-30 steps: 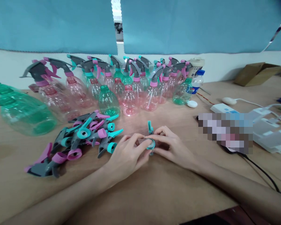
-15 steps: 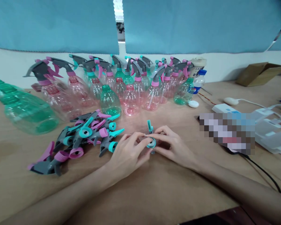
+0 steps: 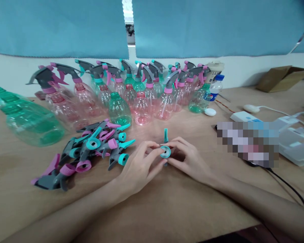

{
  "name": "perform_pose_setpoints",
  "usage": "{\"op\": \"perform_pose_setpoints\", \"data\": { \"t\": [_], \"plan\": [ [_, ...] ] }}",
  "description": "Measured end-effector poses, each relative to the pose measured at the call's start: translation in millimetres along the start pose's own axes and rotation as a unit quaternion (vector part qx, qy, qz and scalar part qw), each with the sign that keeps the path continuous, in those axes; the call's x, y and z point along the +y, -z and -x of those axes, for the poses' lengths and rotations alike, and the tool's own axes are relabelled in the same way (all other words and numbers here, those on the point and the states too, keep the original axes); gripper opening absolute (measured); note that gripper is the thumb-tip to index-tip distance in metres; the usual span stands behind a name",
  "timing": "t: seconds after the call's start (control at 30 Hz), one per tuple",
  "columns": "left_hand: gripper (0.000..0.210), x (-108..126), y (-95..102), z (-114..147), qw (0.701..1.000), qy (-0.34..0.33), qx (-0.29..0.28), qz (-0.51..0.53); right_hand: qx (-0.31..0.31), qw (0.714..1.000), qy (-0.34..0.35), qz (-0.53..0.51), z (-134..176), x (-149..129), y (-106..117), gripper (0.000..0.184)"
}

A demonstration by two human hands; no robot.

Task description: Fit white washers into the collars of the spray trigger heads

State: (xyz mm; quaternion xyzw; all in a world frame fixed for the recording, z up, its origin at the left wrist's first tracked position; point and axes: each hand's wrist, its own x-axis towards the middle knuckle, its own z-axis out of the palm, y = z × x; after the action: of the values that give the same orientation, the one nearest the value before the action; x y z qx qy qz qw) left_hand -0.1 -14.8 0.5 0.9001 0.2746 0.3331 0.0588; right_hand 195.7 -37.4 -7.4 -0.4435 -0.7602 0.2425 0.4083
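Note:
Between both hands, above the table, is a spray bottle trigger head (image 3: 165,152) with a teal collar whose open underside faces me. Its teal trigger sticks up at the far side. My left hand (image 3: 142,163) pinches the collar from the left, the fingertips at its rim. On the other side my right hand (image 3: 188,158) grips the same trigger head with thumb and fingers. To the left of my left hand lies a pile of loose trigger heads (image 3: 93,143), grey with pink or teal collars and triggers.
Behind the hands stand several pink and green spray bottles (image 3: 142,109), many with trigger heads on. A large green bottle (image 3: 32,118) is at far left. At right are a pixelated item (image 3: 247,143), a white power strip (image 3: 243,118), cables, clear plastic parts (image 3: 294,145) and a cardboard box (image 3: 281,79).
The trigger head has turned slightly in my fingers, so its collar opening faces me more and its trigger stands straighter. Both hands stay in nearly the same place.

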Motion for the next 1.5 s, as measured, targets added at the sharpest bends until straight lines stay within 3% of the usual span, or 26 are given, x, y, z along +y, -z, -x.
{"op": "perform_pose_setpoints", "data": {
  "t": [0.2, 0.47, 0.73, 0.93, 1.23, 1.5],
  "plan": [
    [0.017, -2, 3.1, 0, 0.998, 0.036, 0.004, 0.054, 0.005, 1.000, -0.011, 0.004, 1, 2, 3, 0.024],
    [0.019, -1, 2.8, 0, 0.998, 0.033, 0.023, 0.055, -0.006, 1.000, 0.018, 0.011, 2, 1, 3, 0.029],
    [0.021, 10, 3.7, 1, 0.993, -0.022, 0.017, -0.115, 0.036, 0.997, 0.039, 0.057, 4, 0, 2, 0.026],
    [0.032, 26, -1.5, 6, 0.986, 0.000, 0.001, -0.169, 0.036, 0.997, 0.033, 0.064, 3, 1, 3, 0.025],
    [0.024, 17, -4.8, 3, 0.996, 0.023, 0.017, -0.087, 0.026, 0.999, 0.025, 0.031, 4, 0, 3, 0.024],
    [0.030, 17, -6.6, 3, 0.999, 0.042, -0.007, -0.013, 0.047, 0.998, 0.008, 0.032, 3, 2, 2, 0.015]
  ]
}}
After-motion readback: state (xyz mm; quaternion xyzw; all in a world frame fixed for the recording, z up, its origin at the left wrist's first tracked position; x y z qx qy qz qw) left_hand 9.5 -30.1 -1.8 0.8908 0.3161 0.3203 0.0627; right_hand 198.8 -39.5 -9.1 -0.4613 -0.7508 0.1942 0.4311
